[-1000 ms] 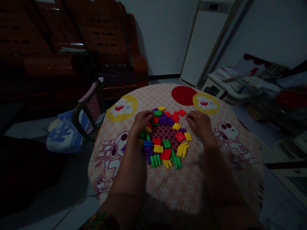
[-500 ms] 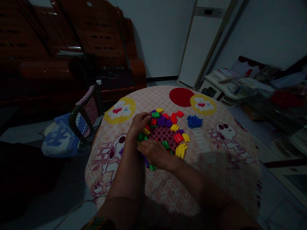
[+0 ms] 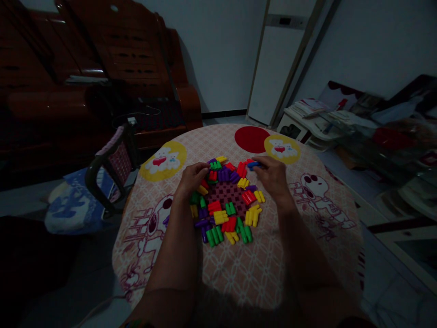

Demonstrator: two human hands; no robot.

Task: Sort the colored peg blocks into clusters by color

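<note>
Several toothed plastic building blocks in red, yellow, green and purple form a loose ring on the round table (image 3: 246, 273). Among them are a green block (image 3: 215, 236), a yellow block (image 3: 252, 215) and a purple block (image 3: 224, 173). At the ring's left edge is my left hand (image 3: 191, 181), fingers bent together, fingertips by a green block (image 3: 215, 166); whatever they pinch is hidden. My right hand (image 3: 273, 177) is closed on a blue block (image 3: 253, 165) at the far right of the ring. The hand covers the place around it.
A patterned tablecloth with a red circle (image 3: 251, 139) covers the table. A chair (image 3: 109, 173) with a blue-and-white cloth stands at the left, before a wooden sofa (image 3: 136, 59). To the right is a cluttered white cabinet (image 3: 307, 114).
My right hand has moved from the near left of the ring to the far right and taken hold of a blue block. The near blocks have come into view. My left hand stays at the left edge.
</note>
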